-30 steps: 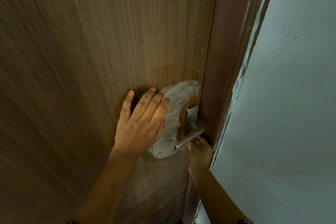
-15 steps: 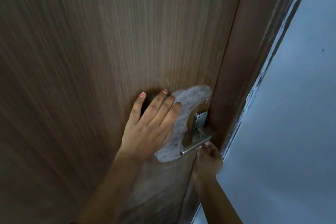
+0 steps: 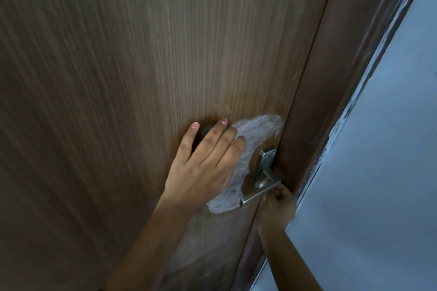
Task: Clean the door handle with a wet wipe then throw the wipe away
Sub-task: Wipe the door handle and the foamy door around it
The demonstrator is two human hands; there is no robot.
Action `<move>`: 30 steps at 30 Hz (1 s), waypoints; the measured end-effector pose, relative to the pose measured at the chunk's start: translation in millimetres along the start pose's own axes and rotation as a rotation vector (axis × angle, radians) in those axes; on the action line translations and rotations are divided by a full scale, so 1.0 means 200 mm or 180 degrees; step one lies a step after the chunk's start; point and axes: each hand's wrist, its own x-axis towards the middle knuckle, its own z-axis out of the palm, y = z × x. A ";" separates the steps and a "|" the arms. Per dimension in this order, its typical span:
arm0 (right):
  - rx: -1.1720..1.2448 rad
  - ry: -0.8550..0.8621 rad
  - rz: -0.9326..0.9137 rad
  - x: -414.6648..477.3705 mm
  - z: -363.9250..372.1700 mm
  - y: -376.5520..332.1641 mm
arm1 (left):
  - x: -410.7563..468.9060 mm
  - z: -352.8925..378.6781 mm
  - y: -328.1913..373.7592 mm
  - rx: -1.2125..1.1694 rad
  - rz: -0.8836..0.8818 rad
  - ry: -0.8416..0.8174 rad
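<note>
Head view: two hands at a door [image 3: 118, 78], a wipe [image 3: 255, 132] spread beside the handle [image 3: 260, 192].

Left hand [image 3: 203, 168] lies flat, fingers extended, pressing the wipe against the wood; the wipe curves around the left of the steel plate [image 3: 263, 164], its upper lobe near the door's edge, its lower end just under the handle's tip; right hand [image 3: 277, 208] sits below the handle with fingers curled at the lever's underside, whether gripping it cannot be told; frame [image 3: 331, 101] and pale wall [image 3: 378, 172] stand to the right.

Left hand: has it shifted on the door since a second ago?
No. The left hand lies flat on the wipe beside the handle, as before; only the camera moved.
</note>
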 end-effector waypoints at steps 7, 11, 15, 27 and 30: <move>0.0605 -0.0330 0.0360 -0.01 -0.02 0.04 | 0.00 0.00 0.00 -0.0008 -0.0025 -0.0014; 0.1261 -0.0088 0.0782 0.02 0.01 0.01 | 0.00 -0.01 0.00 -0.0029 -0.0008 -0.0034; 0.1627 -0.0502 0.1005 0.06 -0.02 0.01 | 0.00 0.00 0.01 -0.0049 0.0020 -0.0063; 0.0894 -0.0964 0.0603 -0.05 -0.15 -0.10 | -0.01 0.01 0.00 -0.0056 0.0030 -0.0074; 0.0436 -0.0611 -0.0313 -0.05 -0.23 -0.11 | -0.01 0.02 0.00 -0.0024 0.0050 -0.0111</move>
